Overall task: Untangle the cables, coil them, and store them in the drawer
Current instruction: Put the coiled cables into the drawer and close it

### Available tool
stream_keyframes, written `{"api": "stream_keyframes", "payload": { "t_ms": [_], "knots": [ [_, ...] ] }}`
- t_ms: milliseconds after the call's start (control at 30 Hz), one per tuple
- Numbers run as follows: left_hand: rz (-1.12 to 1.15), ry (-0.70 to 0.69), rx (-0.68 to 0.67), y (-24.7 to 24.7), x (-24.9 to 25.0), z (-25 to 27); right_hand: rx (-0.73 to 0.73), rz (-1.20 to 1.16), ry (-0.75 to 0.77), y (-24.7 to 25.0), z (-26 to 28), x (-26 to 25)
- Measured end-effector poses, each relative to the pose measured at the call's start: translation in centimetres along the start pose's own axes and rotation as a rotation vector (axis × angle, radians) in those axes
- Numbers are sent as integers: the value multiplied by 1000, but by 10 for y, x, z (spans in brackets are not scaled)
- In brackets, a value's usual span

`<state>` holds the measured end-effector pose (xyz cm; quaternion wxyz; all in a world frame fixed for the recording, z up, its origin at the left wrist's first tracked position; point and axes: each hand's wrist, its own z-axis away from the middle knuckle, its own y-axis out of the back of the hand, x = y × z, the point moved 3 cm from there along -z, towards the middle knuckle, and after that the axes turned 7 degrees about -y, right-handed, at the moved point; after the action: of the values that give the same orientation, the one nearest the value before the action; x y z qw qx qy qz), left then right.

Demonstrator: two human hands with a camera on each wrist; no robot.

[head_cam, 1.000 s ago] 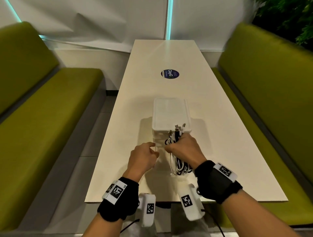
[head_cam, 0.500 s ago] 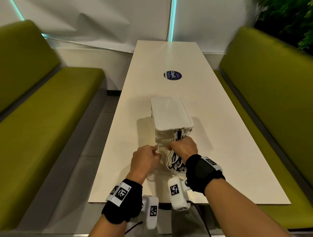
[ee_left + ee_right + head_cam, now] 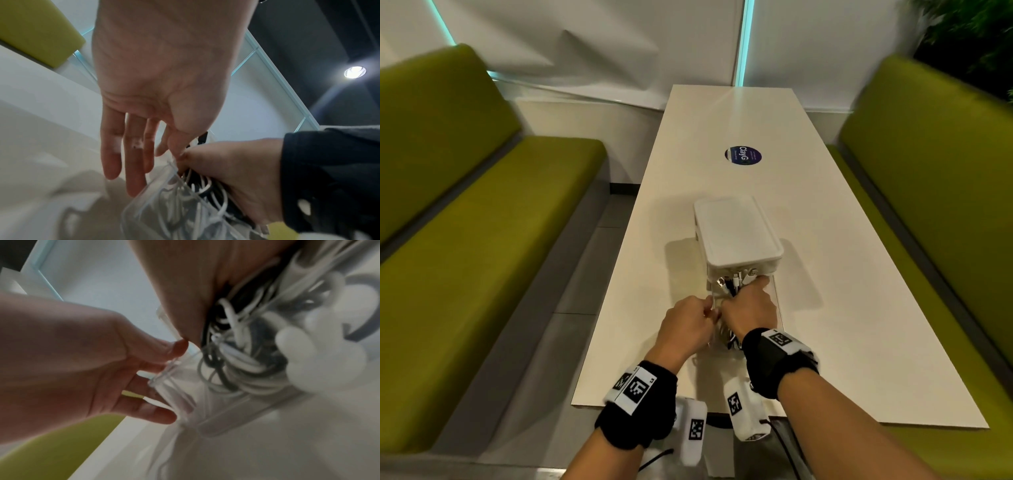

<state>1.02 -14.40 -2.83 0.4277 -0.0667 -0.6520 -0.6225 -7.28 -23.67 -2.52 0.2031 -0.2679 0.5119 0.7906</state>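
Observation:
A white drawer unit (image 3: pixel 736 233) stands mid-table with its clear drawer (image 3: pixel 779 308) pulled out toward me. My right hand (image 3: pixel 751 308) grips a coiled bundle of white and black cables (image 3: pixel 732 282) and holds it down inside the drawer; plug ends stick up just under the unit's front. In the right wrist view the cables (image 3: pixel 236 353) lie against the clear drawer wall (image 3: pixel 246 415). My left hand (image 3: pixel 688 322) is at the drawer's front left corner. Its thumb (image 3: pixel 179 345) lies on the rim and its fingers (image 3: pixel 133 162) lie along the outside wall, pinching it.
The long cream table (image 3: pixel 722 120) has a round dark sticker (image 3: pixel 743 156) beyond the unit. Green benches (image 3: pixel 465 240) run along both sides, the right bench (image 3: pixel 935 205) close to the table edge. A plant (image 3: pixel 969 34) stands at the back right.
My right hand has moved forward and down with the cable bundle into the open drawer. My left hand has closed in on the drawer's front left corner and taken its rim.

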Motion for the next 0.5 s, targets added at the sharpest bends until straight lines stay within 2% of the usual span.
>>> {"api": "stream_keyframes", "payload": {
  "t_ms": [67,167,333,500],
  "knots": [
    [35,-39,71,4,7,5,19,40,1,-5,-2,0],
    [108,-54,282,15,19,15,41,134,2,-10,-2,-1],
    [15,-9,198,16,31,6,108,308,64,-9,1,-1],
    [115,-37,208,11,32,7,34,124,59,-6,-4,3]
  ]
}}
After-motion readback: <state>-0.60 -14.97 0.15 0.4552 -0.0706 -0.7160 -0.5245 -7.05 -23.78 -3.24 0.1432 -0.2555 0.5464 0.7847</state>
